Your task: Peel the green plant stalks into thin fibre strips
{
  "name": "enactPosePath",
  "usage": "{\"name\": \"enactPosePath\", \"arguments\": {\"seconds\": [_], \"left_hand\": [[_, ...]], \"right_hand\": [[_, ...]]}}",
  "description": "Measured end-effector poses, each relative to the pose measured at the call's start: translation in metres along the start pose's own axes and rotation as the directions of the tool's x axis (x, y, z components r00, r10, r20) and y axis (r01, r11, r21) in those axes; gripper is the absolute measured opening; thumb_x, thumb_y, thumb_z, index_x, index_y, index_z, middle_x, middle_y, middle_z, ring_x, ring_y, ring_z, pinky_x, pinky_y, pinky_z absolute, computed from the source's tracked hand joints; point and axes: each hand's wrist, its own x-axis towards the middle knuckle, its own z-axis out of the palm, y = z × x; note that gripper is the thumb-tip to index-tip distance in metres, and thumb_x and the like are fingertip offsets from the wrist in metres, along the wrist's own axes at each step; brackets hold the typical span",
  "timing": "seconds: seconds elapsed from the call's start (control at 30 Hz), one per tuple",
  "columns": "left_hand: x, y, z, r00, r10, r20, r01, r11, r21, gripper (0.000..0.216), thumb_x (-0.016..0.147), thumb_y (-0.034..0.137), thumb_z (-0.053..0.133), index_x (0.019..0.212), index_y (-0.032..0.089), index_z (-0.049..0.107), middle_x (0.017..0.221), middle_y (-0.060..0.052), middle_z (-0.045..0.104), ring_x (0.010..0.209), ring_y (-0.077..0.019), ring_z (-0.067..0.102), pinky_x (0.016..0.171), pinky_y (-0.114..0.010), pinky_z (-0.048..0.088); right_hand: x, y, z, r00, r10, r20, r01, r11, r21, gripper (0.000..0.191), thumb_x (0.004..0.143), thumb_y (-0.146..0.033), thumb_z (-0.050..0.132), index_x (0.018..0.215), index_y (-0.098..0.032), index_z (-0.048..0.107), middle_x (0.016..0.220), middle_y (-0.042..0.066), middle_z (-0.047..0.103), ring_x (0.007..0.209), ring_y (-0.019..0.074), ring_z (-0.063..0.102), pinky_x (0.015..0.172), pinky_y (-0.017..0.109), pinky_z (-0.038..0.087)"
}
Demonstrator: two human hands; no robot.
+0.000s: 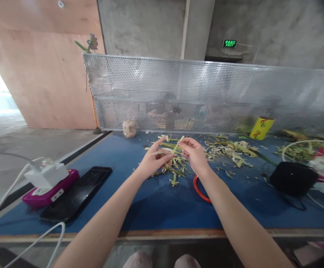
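My right hand [193, 150] is closed, with thumb and fingertips pinching a thin pale green plant stalk [177, 146] near its upper end. The lower end of this stalk reaches the fingers of my left hand [153, 159]. The thumb and curled fingers of that hand close around it, while the index finger sticks out. Below and behind both hands lies a loose heap of green and yellowish plant peelings [175, 172]. A red ring-shaped handle [198, 191] rests on the table by my right forearm, which hides part of it.
On the blue table [162, 212] are a black phone [78, 195] and a purple power strip [51, 188] at left. More plant scraps [234, 147], a yellow tube [261, 128] and a black pouch-like object [292, 178] lie right. A perforated metal screen [156, 85] borders the back.
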Motion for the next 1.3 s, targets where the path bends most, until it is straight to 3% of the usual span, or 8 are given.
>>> {"name": "enactPosePath", "arguments": {"seconds": [0.1,0.2,0.33,0.5,0.73,0.87,1.0,1.3], "left_hand": [[0.002,-0.001,-0.003,1.000,0.013,-0.014,-0.013,0.999,-0.034,0.087,0.061,0.019,0.069,0.133,0.019,0.020,0.071,-0.001,0.061,0.049,-0.0096,0.053,0.038,-0.019,0.037],[0.005,-0.003,-0.007,0.998,0.032,-0.059,-0.033,0.999,-0.015,0.086,0.061,0.020,0.068,0.133,0.017,0.020,0.073,-0.002,0.061,0.046,-0.0076,0.051,0.036,-0.018,0.035],[0.007,-0.005,-0.013,0.992,0.032,-0.122,-0.032,0.999,0.006,0.085,0.061,0.021,0.069,0.132,0.015,0.021,0.073,-0.001,0.059,0.045,-0.0068,0.051,0.036,-0.018,0.035],[0.008,-0.003,-0.018,0.993,-0.007,-0.118,0.007,1.000,0.002,0.091,0.063,0.022,0.068,0.135,0.014,0.012,0.064,0.002,0.059,0.039,-0.0044,0.046,0.037,-0.018,0.034],[0.005,-0.001,-0.018,0.997,-0.057,-0.061,0.060,0.997,0.056,0.099,0.060,0.020,0.070,0.136,0.014,0.007,0.067,-0.001,0.062,0.040,-0.0050,0.044,0.036,-0.018,0.031],[0.003,0.000,-0.012,0.997,-0.071,-0.025,0.072,0.996,0.047,0.091,0.066,0.024,0.065,0.137,0.014,0.009,0.062,0.001,0.059,0.039,-0.0045,0.041,0.036,-0.018,0.032],[0.003,-0.002,-0.008,0.997,-0.068,-0.030,0.068,0.998,-0.007,0.085,0.069,0.025,0.062,0.136,0.017,0.012,0.066,0.000,0.058,0.042,-0.0061,0.044,0.035,-0.018,0.032],[0.004,-0.007,-0.008,0.994,-0.084,0.064,0.085,0.996,-0.005,0.079,0.067,0.024,0.064,0.132,0.014,0.020,0.063,0.002,0.059,0.040,-0.0052,0.044,0.036,-0.018,0.031]], "right_hand": [[0.000,0.000,-0.002,0.990,0.092,0.103,-0.085,0.994,-0.069,0.027,0.065,-0.043,0.060,0.074,-0.020,0.051,0.063,-0.003,0.047,0.047,0.0063,0.036,0.042,0.020,0.029],[-0.005,-0.002,-0.001,0.932,0.211,0.295,-0.132,0.955,-0.264,0.031,0.068,-0.048,0.056,0.079,-0.019,0.054,0.072,0.001,0.055,0.056,0.0094,0.046,0.049,0.022,0.036],[-0.010,-0.007,-0.001,0.838,0.208,0.504,0.046,0.894,-0.445,0.034,0.075,-0.048,0.048,0.063,-0.018,0.055,0.056,-0.001,0.053,0.052,0.0108,0.048,0.055,0.025,0.038],[-0.007,-0.009,-0.006,0.802,0.172,0.572,0.132,0.884,-0.449,0.035,0.078,-0.046,0.045,0.058,-0.019,0.054,0.053,-0.001,0.055,0.053,0.0130,0.052,0.059,0.028,0.039],[-0.010,-0.005,-0.004,0.820,0.229,0.524,0.088,0.855,-0.511,0.035,0.078,-0.049,0.043,0.071,-0.022,0.063,0.069,0.003,0.062,0.060,0.0142,0.051,0.059,0.028,0.037],[-0.009,0.000,0.000,0.897,0.150,0.416,0.067,0.884,-0.463,0.033,0.077,-0.050,0.044,0.081,-0.021,0.061,0.066,0.001,0.058,0.057,0.0128,0.049,0.055,0.026,0.036],[-0.008,0.005,0.004,0.950,0.031,0.312,0.079,0.938,-0.336,0.030,0.072,-0.041,0.053,0.095,-0.021,0.057,0.075,0.002,0.059,0.069,0.0144,0.054,0.064,0.027,0.040],[-0.005,0.005,0.004,0.978,-0.137,0.157,0.174,0.953,-0.248,0.022,0.067,-0.037,0.061,0.059,-0.019,0.052,0.064,0.001,0.056,0.062,0.0143,0.050,0.058,0.026,0.036]]}}
